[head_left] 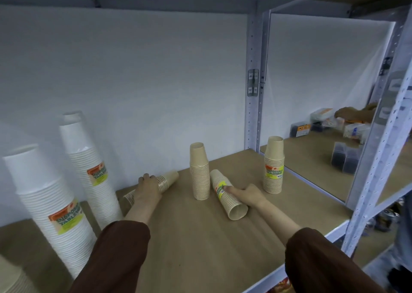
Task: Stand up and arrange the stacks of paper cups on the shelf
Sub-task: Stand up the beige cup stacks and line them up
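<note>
Chipboard shelf [200, 237]: two tan paper-cup stacks lie toppled. Our left hand [146, 186] clasps the rear fallen tan stack [166, 181]; our right hand [247, 194] grips the labelled fallen tan stack [229, 198], apparently to upright both beside the standing tan stack [199, 172].

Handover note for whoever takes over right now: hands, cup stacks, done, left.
Left hand: wrapped over a tan stack lying on its side near the back wall.
Right hand: gripping a second fallen tan stack, open end toward the shelf's front edge.
Done: two tan stacks upright, one mid-shelf, one at right. Two tall white stacks stand at left, tilted in this view.
Left: stand up both fallen stacks, then line up all stacks on the shelf.
</note>
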A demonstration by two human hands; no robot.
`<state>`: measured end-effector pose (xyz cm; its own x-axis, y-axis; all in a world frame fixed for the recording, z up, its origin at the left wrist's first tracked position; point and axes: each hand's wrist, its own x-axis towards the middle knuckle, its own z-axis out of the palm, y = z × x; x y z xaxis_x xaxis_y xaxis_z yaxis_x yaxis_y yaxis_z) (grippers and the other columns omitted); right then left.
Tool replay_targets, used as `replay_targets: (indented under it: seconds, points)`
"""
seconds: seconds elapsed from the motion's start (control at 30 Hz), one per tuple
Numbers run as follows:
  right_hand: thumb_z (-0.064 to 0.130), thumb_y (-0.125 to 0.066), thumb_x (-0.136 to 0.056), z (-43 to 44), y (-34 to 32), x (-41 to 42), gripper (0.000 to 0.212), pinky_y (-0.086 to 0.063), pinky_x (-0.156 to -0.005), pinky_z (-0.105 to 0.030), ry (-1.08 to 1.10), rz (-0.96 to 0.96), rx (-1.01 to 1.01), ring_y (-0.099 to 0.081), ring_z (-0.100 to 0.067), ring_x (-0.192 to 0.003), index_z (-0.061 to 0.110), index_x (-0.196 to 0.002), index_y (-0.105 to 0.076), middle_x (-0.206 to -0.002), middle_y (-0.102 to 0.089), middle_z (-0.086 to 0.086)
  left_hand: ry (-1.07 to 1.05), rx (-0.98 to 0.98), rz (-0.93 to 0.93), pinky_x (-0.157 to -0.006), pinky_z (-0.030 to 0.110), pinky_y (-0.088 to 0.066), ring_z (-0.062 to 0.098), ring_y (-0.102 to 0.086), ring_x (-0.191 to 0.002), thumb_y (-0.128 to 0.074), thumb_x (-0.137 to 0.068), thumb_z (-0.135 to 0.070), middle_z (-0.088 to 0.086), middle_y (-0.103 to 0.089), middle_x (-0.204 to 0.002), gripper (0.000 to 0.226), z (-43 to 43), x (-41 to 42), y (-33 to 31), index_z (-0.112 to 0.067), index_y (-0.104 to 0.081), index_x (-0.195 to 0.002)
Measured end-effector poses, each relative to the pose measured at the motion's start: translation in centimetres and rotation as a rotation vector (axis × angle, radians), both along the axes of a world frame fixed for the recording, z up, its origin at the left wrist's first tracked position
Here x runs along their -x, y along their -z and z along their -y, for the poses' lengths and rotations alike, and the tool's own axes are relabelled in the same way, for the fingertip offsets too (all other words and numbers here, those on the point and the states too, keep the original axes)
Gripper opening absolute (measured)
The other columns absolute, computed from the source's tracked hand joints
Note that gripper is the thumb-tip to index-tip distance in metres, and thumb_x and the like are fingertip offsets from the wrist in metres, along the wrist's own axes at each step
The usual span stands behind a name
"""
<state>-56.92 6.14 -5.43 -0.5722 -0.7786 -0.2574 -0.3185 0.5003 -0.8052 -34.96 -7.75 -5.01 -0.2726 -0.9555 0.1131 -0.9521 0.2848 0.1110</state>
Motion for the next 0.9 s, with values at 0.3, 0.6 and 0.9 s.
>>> replay_targets:
  seconds: [0.3, 0.6, 0.9]
  points:
    - [0.028, -0.072, -0.076, 1.0, -1.4, 0.8, 0.062, -0.039, -0.047, -0.022, -0.045, 0.067, -0.01, -0.056, -0.019, -0.072, -0.008, -0.12, -0.05, -0.118, -0.06, -0.018, -0.008, 0.061, -0.095, -0.093, 0.04, -0.045, 0.033, -0.049, -0.115, -0.054, -0.086, -0.015, 0.019, -0.05, -0.122, 0.035, 0.0, -0.3, -0.9, 0.002, -0.051, -0.117]
    - [0.013, -0.076, -0.072, 0.3, -1.7, 1.5, 0.05, -0.042, -0.073, -0.027, 0.143, -0.043, 0.38, -0.061, -0.03, -0.102, -0.007, -0.113, -0.054, -0.115, -0.063, -0.02, -0.106, 0.084, -0.937, -0.086, 0.039, -0.048, 0.034, -0.06, -0.101, -0.076, -0.07, -0.022, 0.02, -0.061, -0.113, 0.05, -2.0, -0.1, -1.0, 0.001, -0.057, -0.109]
    - [0.011, -0.079, -0.068, 0.4, 1.0, 0.5, 0.058, -0.044, -0.081, -0.03, 0.154, -0.089, 0.459, -0.057, -0.027, -0.098, -0.003, -0.115, -0.049, -0.117, -0.058, -0.019, -0.073, 0.042, -0.998, -0.091, 0.044, -0.051, 0.031, -0.061, -0.099, -0.078, -0.067, -0.016, 0.02, -0.06, -0.113, 0.05, -3.3, 0.0, 1.1, 0.0, -0.055, -0.109]
